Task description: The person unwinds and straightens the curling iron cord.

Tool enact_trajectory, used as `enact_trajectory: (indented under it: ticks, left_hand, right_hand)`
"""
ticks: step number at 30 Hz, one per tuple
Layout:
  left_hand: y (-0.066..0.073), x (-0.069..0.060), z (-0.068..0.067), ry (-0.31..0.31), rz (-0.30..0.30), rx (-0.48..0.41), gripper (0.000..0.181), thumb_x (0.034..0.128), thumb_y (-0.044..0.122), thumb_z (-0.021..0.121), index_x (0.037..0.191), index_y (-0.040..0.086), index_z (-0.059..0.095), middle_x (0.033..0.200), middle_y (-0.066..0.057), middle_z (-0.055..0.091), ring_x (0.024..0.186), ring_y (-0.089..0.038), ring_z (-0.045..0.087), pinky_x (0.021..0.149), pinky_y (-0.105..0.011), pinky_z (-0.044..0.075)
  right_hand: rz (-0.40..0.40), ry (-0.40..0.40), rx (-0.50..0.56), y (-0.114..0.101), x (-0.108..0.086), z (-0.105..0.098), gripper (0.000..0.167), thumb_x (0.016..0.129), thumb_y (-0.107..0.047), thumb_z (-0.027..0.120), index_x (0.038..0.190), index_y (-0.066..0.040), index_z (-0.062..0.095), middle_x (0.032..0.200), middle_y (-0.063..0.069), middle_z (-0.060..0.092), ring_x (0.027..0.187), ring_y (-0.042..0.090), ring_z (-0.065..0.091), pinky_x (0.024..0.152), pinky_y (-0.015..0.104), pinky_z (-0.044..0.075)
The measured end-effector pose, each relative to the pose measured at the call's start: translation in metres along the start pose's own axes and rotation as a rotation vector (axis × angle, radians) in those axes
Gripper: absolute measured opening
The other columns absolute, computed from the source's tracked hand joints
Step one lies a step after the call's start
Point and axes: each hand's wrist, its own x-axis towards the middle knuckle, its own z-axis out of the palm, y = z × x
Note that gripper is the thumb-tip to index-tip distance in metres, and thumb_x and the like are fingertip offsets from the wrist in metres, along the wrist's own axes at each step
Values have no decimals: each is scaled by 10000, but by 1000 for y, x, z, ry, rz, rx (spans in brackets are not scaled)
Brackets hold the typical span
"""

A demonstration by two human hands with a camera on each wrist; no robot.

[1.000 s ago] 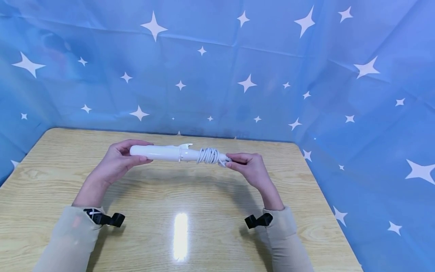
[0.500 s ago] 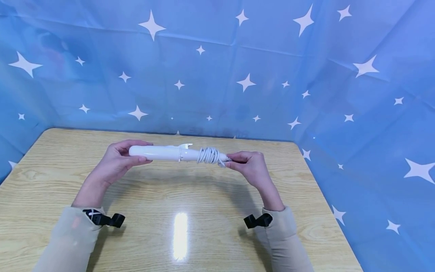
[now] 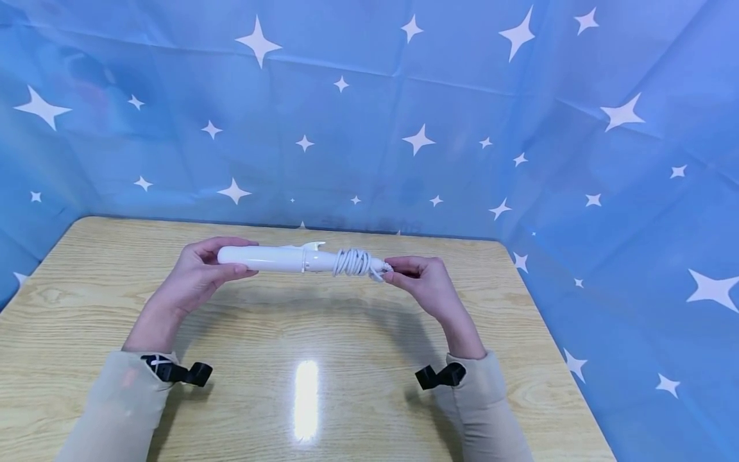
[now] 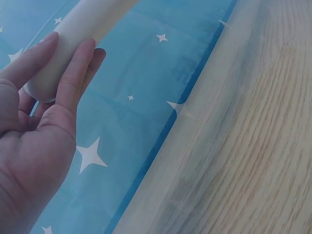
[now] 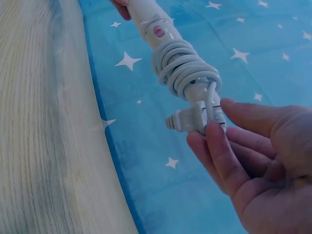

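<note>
A white curling iron point(image 3: 271, 258) is held level above the table, crosswise in the head view. My left hand point(image 3: 193, 276) grips the rounded tip of its barrel point(image 4: 73, 44), thumb on one side and fingers on the other. At the handle end, my right hand point(image 3: 428, 287) pinches the tail of the iron between thumb and fingertips. A pale cord point(image 5: 185, 68) is wound in several loops around the handle. Beside the right fingertips sits the plug point(image 5: 187, 120), pointing sideways in the right wrist view. A pink switch point(image 5: 158, 31) shows above the loops. The clip lever point(image 3: 314, 246) faces up.
Below the hands lies a wood-grain table point(image 3: 260, 359) with a bright light reflection point(image 3: 306, 401). Blue cloth point(image 3: 358, 109) with white stars hangs behind the table and along its sides. Each sleeve carries a black wrist camera, the left point(image 3: 179, 371) and the right point(image 3: 440, 375).
</note>
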Motion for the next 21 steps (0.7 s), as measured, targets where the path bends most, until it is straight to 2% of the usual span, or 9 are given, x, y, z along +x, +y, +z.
enact_trajectory:
  ticks: [7, 11, 15, 21]
  left_hand:
    - [-1, -2, -1, -10, -4, -1, 443, 893, -209, 645, 1270, 16, 704, 1283, -77, 667, 1191, -262, 563, 936, -449, 587]
    - [0, -2, -1, -30, 12, -24, 446, 890, -226, 632, 1263, 7, 704, 1274, -89, 672, 1177, -258, 587, 938, -456, 583]
    - [1, -2, 1, -39, 24, -61, 450, 878, -250, 620, 1243, -4, 709, 1263, -108, 677, 1167, -267, 598, 939, -468, 577]
    - [2, -2, 2, -32, 45, -68, 458, 876, -258, 611, 1241, -1, 711, 1282, -115, 641, 1181, -282, 572, 937, -474, 580]
  right_hand:
    - [-1, -46, -43, 0, 0, -1, 250, 948, -91, 751, 1183, -4, 752, 1057, 129, 755, 911, 199, 704, 803, 360, 630]
    - [-6, -21, -65, -1, -1, 0, 228, 940, -90, 761, 1150, -3, 758, 1029, 117, 757, 891, 205, 706, 809, 441, 631]
    - [4, 20, -74, -3, -1, 3, 214, 922, -94, 782, 1114, -2, 760, 1007, 110, 763, 873, 210, 712, 779, 389, 634]
    - [-8, 43, -70, -4, -1, 6, 169, 907, -93, 799, 1046, -6, 759, 958, 95, 763, 825, 198, 700, 720, 298, 617]
